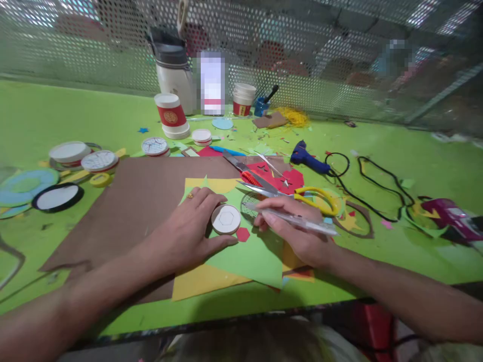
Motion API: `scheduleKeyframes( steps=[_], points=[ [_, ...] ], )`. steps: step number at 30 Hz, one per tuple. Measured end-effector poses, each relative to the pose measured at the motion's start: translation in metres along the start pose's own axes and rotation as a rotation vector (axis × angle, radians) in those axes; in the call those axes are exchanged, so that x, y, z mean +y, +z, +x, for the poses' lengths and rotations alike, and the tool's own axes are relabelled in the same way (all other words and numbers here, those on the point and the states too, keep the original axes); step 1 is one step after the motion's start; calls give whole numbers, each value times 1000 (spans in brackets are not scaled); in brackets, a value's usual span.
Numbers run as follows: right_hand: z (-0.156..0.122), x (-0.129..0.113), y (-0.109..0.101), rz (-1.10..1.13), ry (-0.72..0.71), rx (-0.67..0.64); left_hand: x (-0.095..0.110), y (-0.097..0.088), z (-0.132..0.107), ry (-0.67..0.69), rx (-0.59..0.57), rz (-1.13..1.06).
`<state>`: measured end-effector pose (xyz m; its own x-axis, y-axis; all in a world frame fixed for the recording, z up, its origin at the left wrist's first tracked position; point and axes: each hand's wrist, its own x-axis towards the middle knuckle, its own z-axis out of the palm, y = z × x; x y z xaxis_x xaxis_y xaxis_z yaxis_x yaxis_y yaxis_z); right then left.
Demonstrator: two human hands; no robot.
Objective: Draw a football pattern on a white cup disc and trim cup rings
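Note:
My left hand (188,221) curls around a small white round disc (222,227), with the fingers at its far side and the thumb at its near side. A hexagon outline is drawn on the disc's face. In my right hand (294,226) is a pale, clear pen (305,222), pinched between thumb and fingers and tilted to the right. A small red paper hexagon (242,234) lies beside the disc on light green paper (241,261). Partly behind the right hand is a clear patterned disc (247,206). Scissors with yellow handles (317,197) lie just beyond that hand.
Brown card (124,211) lies under the green paper. Beyond are a craft knife (245,168), a blue glue gun (309,158) with a black cord, red paper (294,176) and a red-and-white paper cup (171,115). Marked white discs (100,161) sit left. A mesh screen (320,60) borders the back.

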<state>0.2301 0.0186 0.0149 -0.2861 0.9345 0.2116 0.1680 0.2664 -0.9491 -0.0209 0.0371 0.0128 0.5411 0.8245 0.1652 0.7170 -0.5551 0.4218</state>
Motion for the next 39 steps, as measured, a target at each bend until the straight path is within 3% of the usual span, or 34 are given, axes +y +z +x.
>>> scheduleKeyframes(
  steps=[6, 13, 25, 29, 36, 39],
  points=[
    [-3, 2, 3, -18, -124, 24, 0, -8, 3, -41, -35, -61],
    [-2, 0, 3, -276, -327, -9, -1, -12, 4, 9, -59, -68],
    [-4, -4, -1, -222, -246, -60, -9, -10, 8, -4, -65, -85],
    [0, -3, 1, -331, -298, -62, -12, -9, 9, -5, -77, -84],
    [2, -3, 8, -555, -437, -262, -12, -10, 9, -9, -104, -103],
    [2, 0, 13, -661, -512, -277, -10, -13, 8, -17, -110, -103]
  ],
)
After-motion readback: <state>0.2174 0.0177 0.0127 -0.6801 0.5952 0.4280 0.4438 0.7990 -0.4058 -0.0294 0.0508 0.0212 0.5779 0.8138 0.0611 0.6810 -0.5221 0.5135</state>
